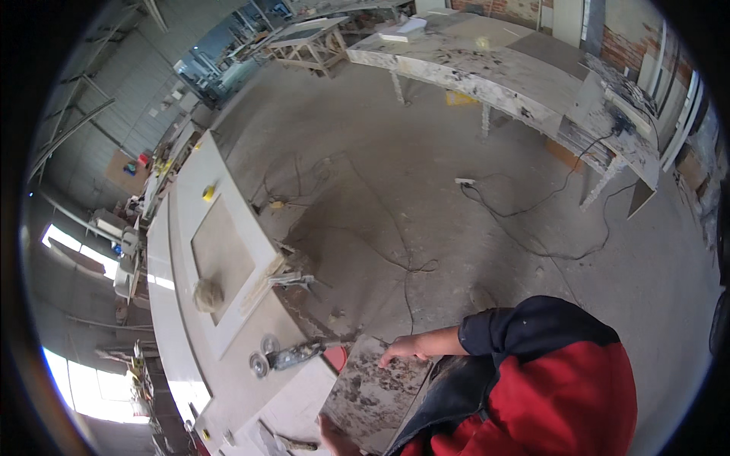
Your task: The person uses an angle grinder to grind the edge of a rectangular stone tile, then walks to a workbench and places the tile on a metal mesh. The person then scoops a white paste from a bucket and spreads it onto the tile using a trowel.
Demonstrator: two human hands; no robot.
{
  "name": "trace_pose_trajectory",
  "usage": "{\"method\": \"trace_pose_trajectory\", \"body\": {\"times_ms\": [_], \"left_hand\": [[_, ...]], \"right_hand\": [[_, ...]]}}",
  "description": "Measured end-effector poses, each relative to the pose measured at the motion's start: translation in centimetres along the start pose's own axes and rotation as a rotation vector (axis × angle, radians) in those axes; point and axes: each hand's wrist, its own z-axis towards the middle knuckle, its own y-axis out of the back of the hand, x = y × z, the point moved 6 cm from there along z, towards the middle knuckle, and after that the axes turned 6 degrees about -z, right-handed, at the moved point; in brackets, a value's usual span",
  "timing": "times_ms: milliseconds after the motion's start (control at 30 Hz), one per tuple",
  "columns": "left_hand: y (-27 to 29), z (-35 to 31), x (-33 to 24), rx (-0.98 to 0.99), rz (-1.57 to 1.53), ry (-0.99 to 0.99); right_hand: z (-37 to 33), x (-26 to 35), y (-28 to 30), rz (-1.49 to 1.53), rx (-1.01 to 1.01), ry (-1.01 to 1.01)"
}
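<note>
A flat rectangular board (376,395) with dark blotchy stains on a pale grey face is tilted in front of my body. My right hand (404,349) is at its upper part, fingers curled and touching the face. At the lower left edge of the board, my left hand (336,438) grips it, partly cut off by the picture's lower rim. Beyond the board, a dusty power tool (287,355) with round metal parts lies on the bench, next to a red disc (335,357).
A long pale workbench (236,380) runs along the left, bearing a framed panel (247,285), a fuzzy tan ball (207,295) and a yellow tape roll (208,193). Cables (532,251) trail over the dusty floor. A stained table (487,68) stands at the far right.
</note>
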Motion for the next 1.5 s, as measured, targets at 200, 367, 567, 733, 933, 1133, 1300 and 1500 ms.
{"method": "trace_pose_trajectory", "body": {"times_ms": [200,367,567,733,933,1133,1300,1500], "left_hand": [[-1.9,-1.2,0.9,-0.207,0.047,-0.142],[-6.1,-0.4,0.1,-0.206,0.102,-0.146],[-12.7,-1.8,-3.5,-0.252,0.073,-0.148],[-17.7,-5.9,-8.4,-0.067,-0.022,-0.143],[-14.3,-6.1,-16.8,-0.082,-0.153,-0.011],[-11.7,-2.6,-22.1,-0.012,-0.097,0.072],[-12.8,-1.9,-31.6,0.006,-0.052,0.146],[-18.4,9.5,-38.2,-0.030,-0.085,0.178]], "right_hand": [[-7.2,4.9,3.9,-0.098,-0.155,0.028],[-11.7,6.0,3.9,-0.089,-0.106,0.047],[-19.2,12.4,8.0,0.031,0.014,0.135],[-17.6,12.6,4.4,0.008,-0.226,0.139],[-19.8,19.8,-2.3,0.052,-0.235,0.178],[-23.3,24.6,-6.4,0.138,-0.388,0.164],[-25.2,32.2,-11.5,0.377,-0.351,0.228],[-19.9,43.3,-4.1,0.358,-0.433,0.308]]}}
